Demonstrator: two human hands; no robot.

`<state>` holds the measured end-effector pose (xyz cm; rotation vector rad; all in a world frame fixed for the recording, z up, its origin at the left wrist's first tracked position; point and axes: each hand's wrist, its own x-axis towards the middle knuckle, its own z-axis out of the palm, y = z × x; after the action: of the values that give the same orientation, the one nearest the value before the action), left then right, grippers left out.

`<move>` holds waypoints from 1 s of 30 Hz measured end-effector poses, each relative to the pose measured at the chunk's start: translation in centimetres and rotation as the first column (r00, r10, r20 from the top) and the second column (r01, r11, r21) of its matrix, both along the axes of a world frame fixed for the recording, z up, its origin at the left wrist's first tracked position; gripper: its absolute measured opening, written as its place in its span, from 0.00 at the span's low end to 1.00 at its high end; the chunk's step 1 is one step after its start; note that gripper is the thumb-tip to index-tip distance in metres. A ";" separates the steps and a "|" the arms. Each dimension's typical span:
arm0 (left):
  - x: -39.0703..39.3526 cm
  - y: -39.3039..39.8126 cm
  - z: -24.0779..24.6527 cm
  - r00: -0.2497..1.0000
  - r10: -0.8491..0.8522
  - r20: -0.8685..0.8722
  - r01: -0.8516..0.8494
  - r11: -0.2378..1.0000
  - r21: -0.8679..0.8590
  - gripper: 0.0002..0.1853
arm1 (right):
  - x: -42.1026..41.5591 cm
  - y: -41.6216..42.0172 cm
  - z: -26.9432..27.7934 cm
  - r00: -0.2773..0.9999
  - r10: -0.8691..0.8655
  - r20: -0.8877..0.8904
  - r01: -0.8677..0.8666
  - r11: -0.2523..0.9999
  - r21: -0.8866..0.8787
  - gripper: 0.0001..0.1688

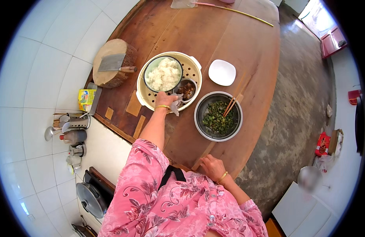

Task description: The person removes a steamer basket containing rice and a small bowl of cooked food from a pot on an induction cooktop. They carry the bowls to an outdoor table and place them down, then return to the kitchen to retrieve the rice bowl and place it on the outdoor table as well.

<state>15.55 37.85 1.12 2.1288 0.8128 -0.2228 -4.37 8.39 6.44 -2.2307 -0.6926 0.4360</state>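
My left hand (165, 100) holds a crumpled pale cloth or sheet (177, 105) at the near rim of a dark-rimmed bowl of white rice (164, 74). That bowl and a small metal bowl of brown chopped food (186, 90) sit in a cream perforated basket (192, 63). A steel bowl (197, 124) to the right contains chopped greens (218, 117), with wooden chopsticks (232, 105) leaning in it. My right hand (213, 167) is at the near table edge below this bowl, fingers curled; whether it holds anything is unclear.
On the wooden table (229, 38) are a white square dish (222, 72) and a round chopping block (107, 50) bearing a cleaver (112, 62). A thin yellow-and-pink stick (244, 15) lies at the far end. Utensil holder (79, 121), bottle (74, 136) and lidded pan (90, 200) stand left.
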 end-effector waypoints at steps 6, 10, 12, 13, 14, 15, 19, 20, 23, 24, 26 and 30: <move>1.1 -2.6 0.3 0.969 0.248 0.007 -0.245 0.960 -0.138 0.15 | 0.2 -0.5 -0.1 0.999 -0.020 -0.032 0.020 1.000 0.009 0.08; 1.1 -4.1 1.2 0.936 0.344 0.075 -0.330 0.932 -0.151 0.14 | 0.3 -0.7 -0.4 0.999 -0.027 -0.035 0.027 0.999 0.026 0.09; 1.2 -4.3 1.2 0.899 0.428 0.092 -0.393 0.882 -0.259 0.13 | 0.6 -0.8 -0.4 0.999 -0.023 -0.036 0.024 0.999 0.037 0.09; 1.2 -4.3 1.1 0.878 0.470 0.093 -0.423 0.851 -0.313 0.13 | 0.6 -0.8 -0.4 0.999 -0.021 -0.038 0.022 0.999 0.042 0.09; 1.5 -3.9 -0.1 0.865 0.494 0.088 -0.437 0.829 -0.348 0.13 | 0.7 -0.9 -0.4 0.999 -0.021 -0.038 0.022 0.999 0.041 0.09; 1.6 -4.0 -0.1 0.853 0.515 0.084 -0.450 0.807 -0.382 0.14 | 0.8 -0.9 -0.4 0.999 -0.023 -0.038 0.025 0.999 0.043 0.09; 2.1 -3.4 -1.2 0.819 0.572 0.040 -0.497 0.744 -0.446 0.15 | 1.0 -1.0 -0.3 0.999 -0.020 -0.042 0.022 0.999 0.049 0.09; 2.3 -3.1 -1.8 0.815 0.579 0.024 -0.510 0.736 -0.445 0.15 | 1.1 -1.0 -0.3 0.999 -0.022 -0.038 0.023 0.999 0.045 0.09; 2.6 -3.5 -2.4 0.723 0.645 0.246 -0.514 0.741 -0.433 0.19 | 1.2 -1.0 -0.6 0.999 -0.030 -0.034 0.031 0.999 0.033 0.08; 2.9 -4.9 -0.2 0.700 0.703 0.125 -0.587 0.666 -0.461 0.20 | 1.4 -1.2 -0.6 0.998 -0.040 -0.038 0.041 0.999 0.015 0.08; 2.5 -4.7 1.0 0.708 0.703 0.066 -0.588 0.639 -0.497 0.22 | 1.1 -1.4 -0.4 0.999 -0.034 -0.042 0.035 0.999 0.010 0.07; 2.2 -5.1 1.5 0.727 0.684 0.051 -0.598 0.669 -0.442 0.23 | 0.7 -1.9 -1.2 0.998 -0.047 -0.033 0.048 0.998 0.028 0.07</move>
<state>17.70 32.73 2.67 1.3379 1.2239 0.2097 -3.64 6.48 5.28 -2.2034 -0.6236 0.4351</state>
